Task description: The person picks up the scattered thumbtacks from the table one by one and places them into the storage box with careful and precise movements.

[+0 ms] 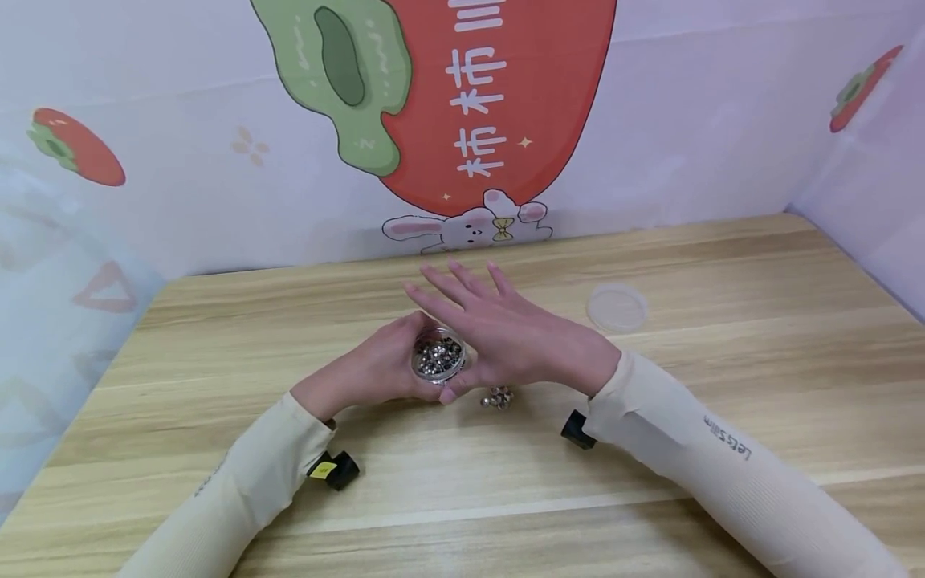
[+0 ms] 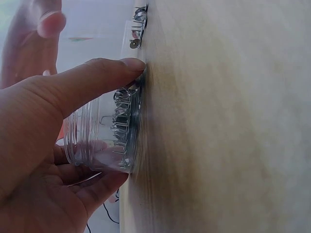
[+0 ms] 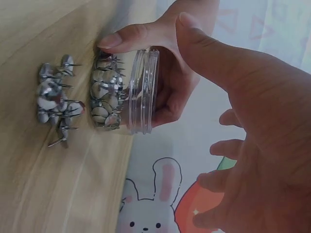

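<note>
The pale sleeves (image 1: 672, 425) lay nearest the head camera, lettered on the arm and ending at the wrists, with a small black wrist camera (image 1: 342, 472) strapped under the left cuff. The left hand (image 1: 383, 359) was wrapped round a clear jar (image 3: 146, 92), thumb on one side and fingers on the other; the jar stood upright, mouth up, its base seemingly on the desk (image 1: 448, 498). The right hand (image 1: 506, 333) held nothing, its fingers spread apart beside the jar. Silvery thumbtacks (image 1: 438, 355) filled the lower part of the jar, and a small cluster of loose tacks (image 3: 56, 97) sat on the wood just beside it, many with points upward. Good handling here probably called for a firm but light hold low on the jar, so that it would not tip, and for touching loose tacks only by the rims of their heads; a palm pressed down would risk a prick. A round translucent lid (image 1: 617, 308) lay flat farther back to the right, well apart from the jar. The desk had streaky, light wood grain, and behind it rose a pale printed backdrop (image 1: 672, 120) with red fruit, white characters and a cartoon rabbit (image 1: 470, 230).
</note>
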Demonstrator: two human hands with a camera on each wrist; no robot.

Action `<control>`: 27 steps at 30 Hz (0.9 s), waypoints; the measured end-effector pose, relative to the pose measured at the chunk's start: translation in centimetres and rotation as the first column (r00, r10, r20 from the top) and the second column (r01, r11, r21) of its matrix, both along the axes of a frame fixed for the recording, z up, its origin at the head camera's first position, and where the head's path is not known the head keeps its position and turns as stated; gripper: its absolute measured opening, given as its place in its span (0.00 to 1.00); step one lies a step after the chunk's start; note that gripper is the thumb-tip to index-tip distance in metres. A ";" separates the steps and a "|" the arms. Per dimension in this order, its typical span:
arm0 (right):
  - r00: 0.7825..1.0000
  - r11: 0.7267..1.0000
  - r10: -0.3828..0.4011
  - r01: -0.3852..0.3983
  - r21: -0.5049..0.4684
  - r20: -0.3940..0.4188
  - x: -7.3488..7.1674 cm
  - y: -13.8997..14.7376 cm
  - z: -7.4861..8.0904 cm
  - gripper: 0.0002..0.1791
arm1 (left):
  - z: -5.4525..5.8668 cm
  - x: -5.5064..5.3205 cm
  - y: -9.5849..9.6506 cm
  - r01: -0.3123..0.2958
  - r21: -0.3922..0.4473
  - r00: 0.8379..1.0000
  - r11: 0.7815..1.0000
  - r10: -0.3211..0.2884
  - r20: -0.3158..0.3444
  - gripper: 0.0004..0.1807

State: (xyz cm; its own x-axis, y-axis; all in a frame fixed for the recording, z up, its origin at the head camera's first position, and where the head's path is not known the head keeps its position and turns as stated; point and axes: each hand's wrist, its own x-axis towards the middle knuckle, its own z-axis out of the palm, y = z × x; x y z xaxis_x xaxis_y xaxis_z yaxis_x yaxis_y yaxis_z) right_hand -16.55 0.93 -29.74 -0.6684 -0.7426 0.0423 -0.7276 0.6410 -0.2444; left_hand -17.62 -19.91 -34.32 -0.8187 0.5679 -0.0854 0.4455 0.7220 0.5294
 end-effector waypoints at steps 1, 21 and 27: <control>1.000 1.000 -0.005 0.005 0.004 0.006 0.1 0.2 0.0 0.63 | 0.1 0.0 0.0 0.001 0.003 1.000 1.000 -0.001 -0.003 0.45; 0.997 0.997 -0.070 0.071 -0.011 0.032 0.9 5.1 -0.3 0.57 | 0.1 0.3 -0.2 -0.039 -0.012 0.999 0.999 0.039 0.008 0.43; 0.994 0.997 -0.081 0.080 0.017 0.072 0.8 4.8 -1.0 0.44 | 0.1 0.2 0.0 -0.028 -0.005 1.000 1.000 0.028 0.013 0.43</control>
